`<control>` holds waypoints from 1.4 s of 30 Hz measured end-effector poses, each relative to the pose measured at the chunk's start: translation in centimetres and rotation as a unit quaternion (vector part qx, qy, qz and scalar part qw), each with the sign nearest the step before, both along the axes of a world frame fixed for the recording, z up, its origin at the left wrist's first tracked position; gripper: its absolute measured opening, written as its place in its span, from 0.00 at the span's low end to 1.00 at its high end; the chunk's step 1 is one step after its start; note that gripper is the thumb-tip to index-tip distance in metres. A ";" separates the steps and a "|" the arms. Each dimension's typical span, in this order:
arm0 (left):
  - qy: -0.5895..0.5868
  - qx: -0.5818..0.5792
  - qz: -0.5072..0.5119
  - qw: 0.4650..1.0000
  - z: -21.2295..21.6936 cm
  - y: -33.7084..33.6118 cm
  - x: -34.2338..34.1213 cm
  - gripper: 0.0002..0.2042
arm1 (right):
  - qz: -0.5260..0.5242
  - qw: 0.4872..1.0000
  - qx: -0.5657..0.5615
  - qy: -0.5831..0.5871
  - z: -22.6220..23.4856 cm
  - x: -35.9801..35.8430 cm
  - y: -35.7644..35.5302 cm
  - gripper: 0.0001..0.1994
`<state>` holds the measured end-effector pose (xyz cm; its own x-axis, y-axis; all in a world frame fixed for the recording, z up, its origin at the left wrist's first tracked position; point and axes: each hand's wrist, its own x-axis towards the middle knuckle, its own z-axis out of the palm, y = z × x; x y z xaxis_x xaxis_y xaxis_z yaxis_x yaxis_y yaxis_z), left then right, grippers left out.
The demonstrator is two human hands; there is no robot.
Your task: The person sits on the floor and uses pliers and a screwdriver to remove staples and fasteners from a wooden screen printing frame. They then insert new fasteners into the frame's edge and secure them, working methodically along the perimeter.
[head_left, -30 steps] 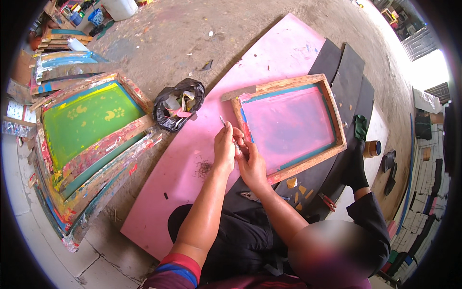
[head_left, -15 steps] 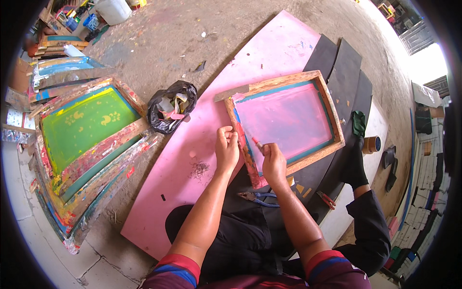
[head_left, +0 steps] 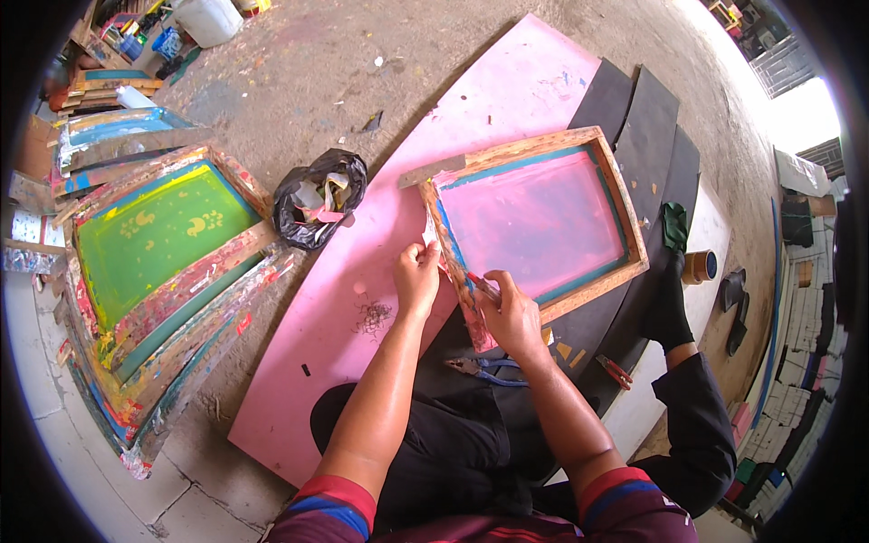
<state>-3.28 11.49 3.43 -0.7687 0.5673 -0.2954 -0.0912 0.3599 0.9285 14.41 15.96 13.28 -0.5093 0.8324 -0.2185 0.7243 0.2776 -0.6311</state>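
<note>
Sitting on the floor, a person bends over a wooden screen-printing frame [head_left: 539, 222] with a pink mesh, lying on a long pink board [head_left: 380, 299]. Over the last second the frame has turned slightly on the board and the hands have moved apart along its near-left edge, suggesting that the work is advancing along that edge.

The left hand [head_left: 416, 276] grips the frame's left rail, fingers curled and pinched around a strip of pale tape [head_left: 429, 233] on the wood. The right hand [head_left: 511, 312] rests on the near corner, fingers closed around a thin red-handled tool [head_left: 483, 286] pressed against the rail; exactly what kind of tool cannot be made out.

Pliers [head_left: 480, 369] lie on the dark sheet beside the person's lap. A black plastic bag of scraps [head_left: 319, 206] sits at the board's left edge, and further left a stack of paint-crusted frames [head_left: 163, 262] is topped by one with a green mesh. A roll of tape [head_left: 699, 266] rests to the right.
</note>
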 end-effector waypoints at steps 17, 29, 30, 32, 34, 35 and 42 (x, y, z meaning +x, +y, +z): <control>0.036 0.024 0.004 0.999 1.3 0.1 0.3 0.15 | -0.033 0.994 0.108 -0.008 0.0 -0.6 -1.8 0.14; 0.057 0.009 -0.007 0.998 2.8 0.1 0.4 0.15 | -0.039 0.995 0.090 0.002 0.3 -2.1 -0.4 0.14; 0.066 -0.001 -0.008 0.998 3.3 0.0 0.4 0.15 | -0.039 0.995 0.095 0.012 0.0 -2.2 -0.3 0.14; 0.081 -0.009 -0.009 0.997 1.3 -0.2 0.2 0.16 | -0.035 0.995 0.088 0.026 -0.7 -2.5 -0.1 0.14; 0.083 -0.005 -0.010 0.996 1.1 -0.2 0.1 0.16 | -0.030 0.997 0.073 0.024 -0.9 -3.3 0.3 0.14; 0.077 0.002 -0.008 0.997 1.0 -0.2 0.4 0.16 | -0.027 0.998 0.062 0.016 -0.8 -4.0 0.5 0.14; 0.056 0.000 0.000 0.998 2.3 0.0 0.6 0.17 | -0.034 0.991 0.113 0.054 -2.6 -5.1 1.6 0.13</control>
<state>-2.72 11.46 5.68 -0.7972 0.5667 -0.2083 0.0128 0.3607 0.9326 9.29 17.54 10.72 -0.4602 0.8873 0.0313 0.6773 0.3737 -0.6337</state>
